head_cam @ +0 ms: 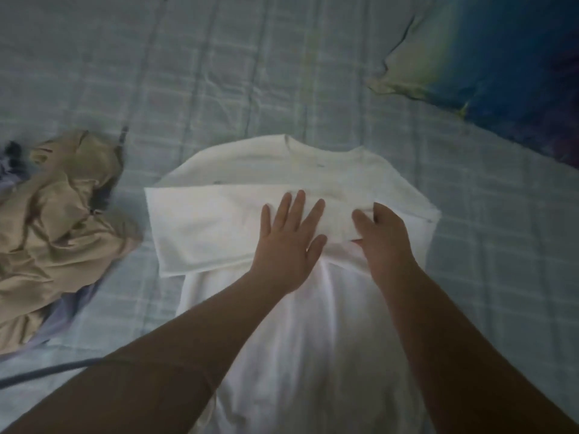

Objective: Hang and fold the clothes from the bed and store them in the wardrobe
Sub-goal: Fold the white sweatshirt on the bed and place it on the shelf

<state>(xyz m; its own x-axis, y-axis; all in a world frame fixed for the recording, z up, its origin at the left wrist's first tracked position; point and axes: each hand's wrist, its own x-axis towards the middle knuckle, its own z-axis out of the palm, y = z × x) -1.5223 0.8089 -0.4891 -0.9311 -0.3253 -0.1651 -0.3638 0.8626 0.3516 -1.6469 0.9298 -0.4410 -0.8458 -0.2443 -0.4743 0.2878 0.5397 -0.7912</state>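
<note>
- The white T-shirt lies flat on the bed in the centre of the frame. Its long axis runs from top to bottom of the picture, with the collar toward the top and the body trailing down between the forearms to the bottom edge.
- A folded band of the shirt — a sleeve and side panel, by the look of it — crosses the chest at right angles to that axis. Its free end points to the left of the frame.
- The left hand lies palm down on the right part of this band, fingers straight and spread, pressing the cloth flat and gripping nothing.
- The right hand sits just beside it, to the right of centre. Its fingers are curled and the thumb is tucked in, pinching a ridge of the shirt's fabric near the right shoulder.
- Both hands sit on the upper third of the shirt, so the long lower body lies toward the bottom of the frame, nearer the person than either hand. I judge the next fold will bring the hem up along the long axis toward the collar, so both hands would need to draw back toward the bottom of the frame.
- A crumpled tan garment waits at the left edge, nearer the left hand and well apart from the shirt.
- A blue and yellow pillow fills the upper right.
</note>
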